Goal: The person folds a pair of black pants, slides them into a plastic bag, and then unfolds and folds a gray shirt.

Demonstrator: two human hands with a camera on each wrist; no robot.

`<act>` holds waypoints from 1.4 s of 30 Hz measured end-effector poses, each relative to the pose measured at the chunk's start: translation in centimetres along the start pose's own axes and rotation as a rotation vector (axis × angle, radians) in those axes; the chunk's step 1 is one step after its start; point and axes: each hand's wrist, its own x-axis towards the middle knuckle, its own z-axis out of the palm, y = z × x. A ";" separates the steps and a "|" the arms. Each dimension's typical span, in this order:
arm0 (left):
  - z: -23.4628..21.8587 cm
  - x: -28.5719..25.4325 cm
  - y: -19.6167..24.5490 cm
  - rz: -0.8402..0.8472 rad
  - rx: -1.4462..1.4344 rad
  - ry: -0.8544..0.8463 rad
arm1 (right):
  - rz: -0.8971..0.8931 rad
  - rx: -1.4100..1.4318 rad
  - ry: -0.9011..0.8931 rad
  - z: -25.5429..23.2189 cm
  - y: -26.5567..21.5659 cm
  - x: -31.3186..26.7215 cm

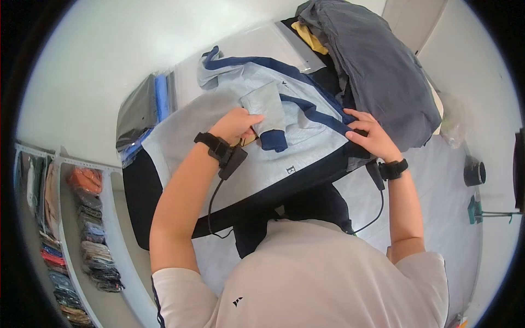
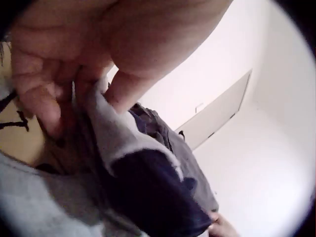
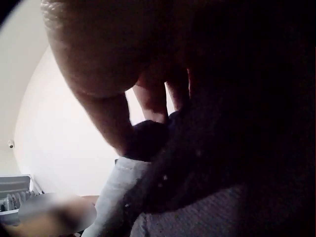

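A pale grey-blue garment [image 1: 322,145] with navy trim lies spread on the table in the head view. One sleeve is folded inward over its body, with the navy cuff [image 1: 273,140] toward the person. My left hand [image 1: 235,124] pinches the grey cloth of this sleeve just above the cuff; the left wrist view shows thumb and fingers on the cloth [image 2: 111,128]. Beneath those fingers shows a yellowish patch [image 2: 24,133] with black marks. At the garment's right end, my right hand [image 1: 376,136] pinches the navy edge [image 3: 148,140] between thumb and fingers.
Dark grey clothing [image 1: 377,71] is heaped at the table's far right. Clear plastic bags [image 1: 262,49] lie at the back, and packaged dark and blue items [image 1: 139,109] sit at the left. Shelves of folded clothes [image 1: 98,240] stand left of the table.
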 end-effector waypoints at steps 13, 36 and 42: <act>-7.3 0.1 -5.1 0.166 -0.805 0.409 | 0.012 0.206 0.078 0.3 1.8 0.4; -2.6 -1.0 -5.0 0.428 0.839 0.670 | 0.002 0.018 0.085 0.5 0.0 0.2; -7.1 -0.7 -7.5 0.355 0.703 0.825 | 0.005 0.031 0.078 0.5 0.1 0.2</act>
